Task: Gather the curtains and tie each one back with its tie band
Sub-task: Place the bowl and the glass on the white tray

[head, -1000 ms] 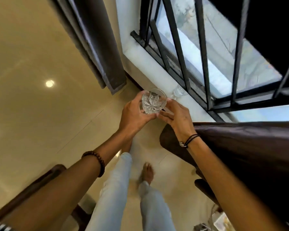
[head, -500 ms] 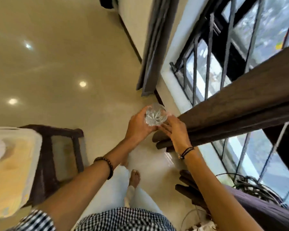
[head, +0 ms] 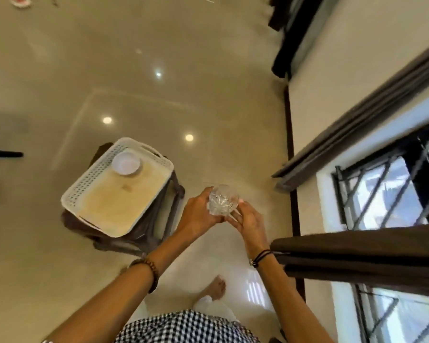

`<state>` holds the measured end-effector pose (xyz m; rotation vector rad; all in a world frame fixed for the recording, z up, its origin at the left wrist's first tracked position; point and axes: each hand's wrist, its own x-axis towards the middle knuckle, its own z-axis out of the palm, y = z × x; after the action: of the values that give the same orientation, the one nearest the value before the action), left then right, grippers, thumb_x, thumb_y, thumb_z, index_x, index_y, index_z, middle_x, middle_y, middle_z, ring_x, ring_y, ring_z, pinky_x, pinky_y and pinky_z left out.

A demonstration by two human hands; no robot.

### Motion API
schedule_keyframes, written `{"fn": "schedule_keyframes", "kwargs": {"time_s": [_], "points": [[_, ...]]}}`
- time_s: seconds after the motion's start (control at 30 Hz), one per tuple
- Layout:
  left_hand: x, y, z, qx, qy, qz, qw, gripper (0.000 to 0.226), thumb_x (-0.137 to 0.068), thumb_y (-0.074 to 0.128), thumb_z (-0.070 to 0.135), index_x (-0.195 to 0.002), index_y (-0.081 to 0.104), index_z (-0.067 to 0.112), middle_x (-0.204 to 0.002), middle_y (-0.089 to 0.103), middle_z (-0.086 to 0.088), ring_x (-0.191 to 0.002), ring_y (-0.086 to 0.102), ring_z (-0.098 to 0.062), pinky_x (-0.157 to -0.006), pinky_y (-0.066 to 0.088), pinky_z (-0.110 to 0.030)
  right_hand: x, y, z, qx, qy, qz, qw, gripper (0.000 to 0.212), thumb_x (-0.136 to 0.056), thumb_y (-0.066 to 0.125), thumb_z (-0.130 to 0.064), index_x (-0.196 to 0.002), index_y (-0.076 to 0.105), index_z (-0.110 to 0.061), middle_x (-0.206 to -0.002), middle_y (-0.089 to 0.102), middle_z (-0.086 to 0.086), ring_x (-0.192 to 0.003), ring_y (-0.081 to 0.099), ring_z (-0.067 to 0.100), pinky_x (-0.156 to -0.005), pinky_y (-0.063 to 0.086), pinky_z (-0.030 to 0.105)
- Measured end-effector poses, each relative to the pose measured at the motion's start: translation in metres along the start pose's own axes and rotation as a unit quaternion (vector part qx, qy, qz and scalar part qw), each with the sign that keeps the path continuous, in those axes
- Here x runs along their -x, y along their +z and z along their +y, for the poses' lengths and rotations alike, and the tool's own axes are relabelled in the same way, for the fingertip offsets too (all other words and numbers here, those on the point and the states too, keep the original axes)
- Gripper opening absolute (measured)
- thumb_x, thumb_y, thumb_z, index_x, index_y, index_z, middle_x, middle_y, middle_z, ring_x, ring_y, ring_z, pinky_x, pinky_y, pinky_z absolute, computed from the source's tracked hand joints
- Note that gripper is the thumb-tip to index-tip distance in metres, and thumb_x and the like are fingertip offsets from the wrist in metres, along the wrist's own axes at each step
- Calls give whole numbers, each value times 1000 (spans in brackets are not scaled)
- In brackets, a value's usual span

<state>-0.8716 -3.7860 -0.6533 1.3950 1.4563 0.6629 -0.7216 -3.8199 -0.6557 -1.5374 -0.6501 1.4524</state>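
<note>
A cut-crystal glass (head: 222, 199) is held in front of me over the floor. My left hand (head: 198, 215) grips it from the left and my right hand (head: 249, 220) holds it from the right with curled fingers. One dark brown curtain (head: 372, 253) hangs bunched at my right forearm. A second dark curtain (head: 354, 125) hangs along the wall farther along the barred window (head: 382, 191). No tie band shows.
A white perforated plastic tray (head: 94, 181) with a white bowl (head: 126, 162) in it sits on a dark wooden stool (head: 146, 233) to my left. Glossy beige floor tiles spread ahead. My bare foot (head: 217, 289) stands below the hands.
My view has swung left, away from the window; the tray and stool have come fully into sight. Both hands keep hold of the glass, now farther from the sill.
</note>
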Motion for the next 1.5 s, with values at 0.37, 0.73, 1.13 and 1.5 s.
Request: {"fn": "schedule_keyframes", "kwargs": {"time_s": [0.37, 0.73, 1.13, 1.5], "points": [[-35, -191, -112, -54, -24, 17, 998, 70, -79, 80, 41, -137, 47, 22, -129, 65, -2, -113, 64, -24, -98, 48, -30, -36, 221, 37, 31, 29, -43, 998, 40, -98, 56, -32, -128, 64, -7, -121, 72, 12, -111, 70, 26, -93, 59, 38], [-129, -198, -215, -8, -53, 8, 999, 54, -69, 88, 18, -116, 61, 23, -112, 71, 1, -105, 67, -17, -92, 55, -37, -148, 288, 104, 77, 102, -16, 992, 37, -97, 46, -64, -111, 70, -39, -120, 73, -3, -112, 68, 15, -102, 53, 42], [-174, -160, -248, 53, -43, 50, 996, 50, -82, 77, 9, -101, 56, 51, -98, 67, 31, -95, 63, 12, -72, 46, -3, -208, 292, 130, 124, 92, -8, 988, 70, -93, 32, -76, -133, 55, -23, -126, 67, 3, -120, 62, 20, -111, 45, 46], [-157, -171, -220, -179, -116, 22, 977, 69, -84, 70, 6, -142, 34, 15, -133, 55, -8, -113, 60, -29, -92, 53, -45, -178, 273, 116, 268, 96, 60, 957, 36, -101, 53, -38, -124, 56, -11, -115, 66, 6, -101, 67, 24, -89, 57, 37]]}}
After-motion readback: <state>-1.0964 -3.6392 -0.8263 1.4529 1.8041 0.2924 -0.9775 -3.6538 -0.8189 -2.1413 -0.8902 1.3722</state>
